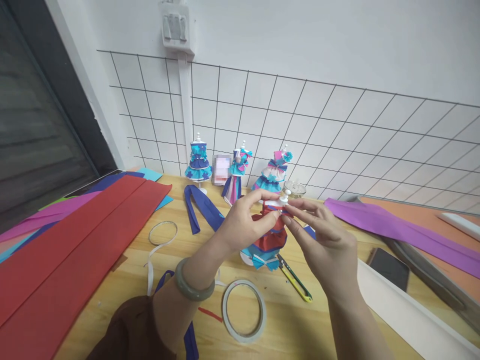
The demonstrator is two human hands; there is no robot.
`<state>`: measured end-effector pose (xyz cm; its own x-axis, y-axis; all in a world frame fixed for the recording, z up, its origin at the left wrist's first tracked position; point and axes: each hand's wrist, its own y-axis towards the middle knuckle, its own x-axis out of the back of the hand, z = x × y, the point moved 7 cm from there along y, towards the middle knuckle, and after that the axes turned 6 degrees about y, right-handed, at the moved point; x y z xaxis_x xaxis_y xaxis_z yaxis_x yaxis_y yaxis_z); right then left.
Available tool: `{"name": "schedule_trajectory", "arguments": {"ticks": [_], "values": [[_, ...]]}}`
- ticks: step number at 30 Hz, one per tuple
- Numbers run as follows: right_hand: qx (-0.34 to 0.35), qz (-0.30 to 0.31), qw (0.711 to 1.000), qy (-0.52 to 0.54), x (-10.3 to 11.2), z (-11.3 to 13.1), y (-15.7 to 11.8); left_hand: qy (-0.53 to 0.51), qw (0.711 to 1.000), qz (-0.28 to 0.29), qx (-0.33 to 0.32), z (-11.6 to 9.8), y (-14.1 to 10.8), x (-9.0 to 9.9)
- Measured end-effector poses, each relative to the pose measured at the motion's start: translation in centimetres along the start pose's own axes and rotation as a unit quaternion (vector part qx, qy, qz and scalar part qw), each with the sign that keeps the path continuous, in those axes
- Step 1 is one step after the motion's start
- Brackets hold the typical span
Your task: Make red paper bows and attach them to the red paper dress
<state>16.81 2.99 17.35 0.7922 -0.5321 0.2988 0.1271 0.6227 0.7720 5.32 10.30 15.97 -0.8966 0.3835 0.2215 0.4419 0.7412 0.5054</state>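
A small dress form [284, 198] with a white neck knob stands on the wooden table, dressed in a red ruffled paper dress [267, 239] with a light blue hem and a blue bow [264, 262] low at the front. My left hand [245, 220] pinches the bodice from the left, thumb and fingers on its upper edge. From the right, my right hand [324, 232] holds the same bodice between thumb and fingertips. The fingertips nearly meet at the chest and cover part of it.
Three dressed forms [198, 162] stand by the wall. Red paper [90, 240] lies left, purple paper [397, 235] and a dark phone [389, 269] right. A tape roll [244, 311], a yellow cutter [296, 284] and a thin ring [163, 233] are nearer. Blue strips [204, 202] lie behind.
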Motion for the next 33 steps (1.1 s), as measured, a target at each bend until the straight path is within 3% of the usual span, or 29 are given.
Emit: {"name": "schedule_trajectory", "arguments": {"ticks": [6,25,33], "values": [[-0.017,-0.007,1.0,-0.016,0.04,-0.02,0.06,0.002,1.0,0.001,-0.003,-0.03,0.0,-0.05],[0.02,-0.019,0.998,-0.047,-0.01,0.58,0.0,-0.005,0.999,0.044,-0.019,-0.34,0.01,0.14],[0.007,-0.014,0.999,-0.039,-0.1,0.61,0.03,0.013,0.999,0.035,-0.029,-0.47,0.02,0.16]]}}
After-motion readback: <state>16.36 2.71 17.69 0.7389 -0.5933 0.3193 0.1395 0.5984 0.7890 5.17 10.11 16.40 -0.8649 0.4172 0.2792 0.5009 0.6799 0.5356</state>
